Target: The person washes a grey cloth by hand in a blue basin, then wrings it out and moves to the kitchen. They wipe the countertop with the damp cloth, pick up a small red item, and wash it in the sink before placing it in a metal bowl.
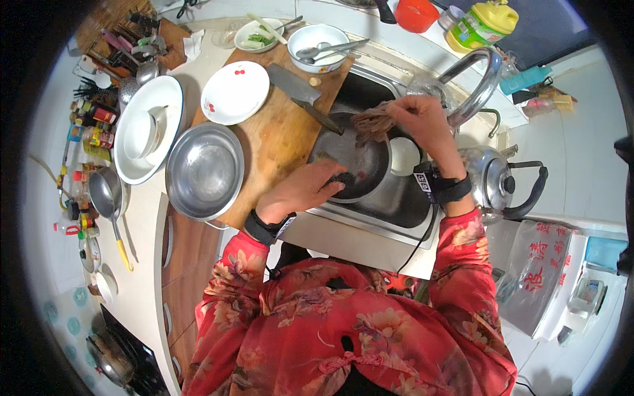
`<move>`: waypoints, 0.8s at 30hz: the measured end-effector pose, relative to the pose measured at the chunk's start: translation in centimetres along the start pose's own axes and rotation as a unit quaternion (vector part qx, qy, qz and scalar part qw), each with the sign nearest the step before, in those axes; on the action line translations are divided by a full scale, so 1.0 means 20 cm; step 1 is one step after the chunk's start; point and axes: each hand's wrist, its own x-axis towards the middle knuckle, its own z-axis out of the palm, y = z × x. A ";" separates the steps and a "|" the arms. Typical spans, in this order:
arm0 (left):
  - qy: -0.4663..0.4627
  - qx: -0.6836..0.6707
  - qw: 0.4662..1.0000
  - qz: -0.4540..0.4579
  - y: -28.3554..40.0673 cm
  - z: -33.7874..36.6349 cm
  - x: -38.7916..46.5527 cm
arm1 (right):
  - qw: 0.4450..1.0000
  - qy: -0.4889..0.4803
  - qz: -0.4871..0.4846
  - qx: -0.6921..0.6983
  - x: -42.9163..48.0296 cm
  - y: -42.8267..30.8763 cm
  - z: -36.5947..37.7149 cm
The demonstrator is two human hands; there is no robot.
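Note:
A dark frying pan (369, 171) rests in the steel sink (416, 208). My left hand (309, 185) grips the pan's black handle (345, 178) near the sink's left side. Above the pan, my right hand (421, 116) holds a crumpled brown cloth (372, 123) between its fingers. Right of the pan, a pale round dish (405, 156) lies in the sink. A cleaver (294, 84) lies on the wooden cutting board (267, 143), its handle reaching over the sink's edge. Beside it on the board stands a white plate (235, 92).
A curved chrome faucet (483, 84) rises at the sink's back right, with a steel kettle (490, 180) nearby. A metal basin (205, 171) overlaps the board's left edge. Behind are a bowl with spoons (319, 39) and a bowl of greens (257, 37). An enamel basin (171, 99) stands left.

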 end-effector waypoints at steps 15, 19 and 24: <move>-0.055 0.021 0.998 -0.003 -0.15 -0.05 0.24 | 0.956 -0.225 -0.069 -0.174 -0.15 0.32 0.29; -0.089 0.018 0.995 -0.029 -0.29 0.07 0.37 | 0.945 -0.271 -0.044 -0.178 -0.11 0.28 0.28; -0.091 0.108 0.988 -0.070 -0.45 0.14 0.45 | 0.940 -0.280 0.016 -0.195 -0.15 0.47 0.36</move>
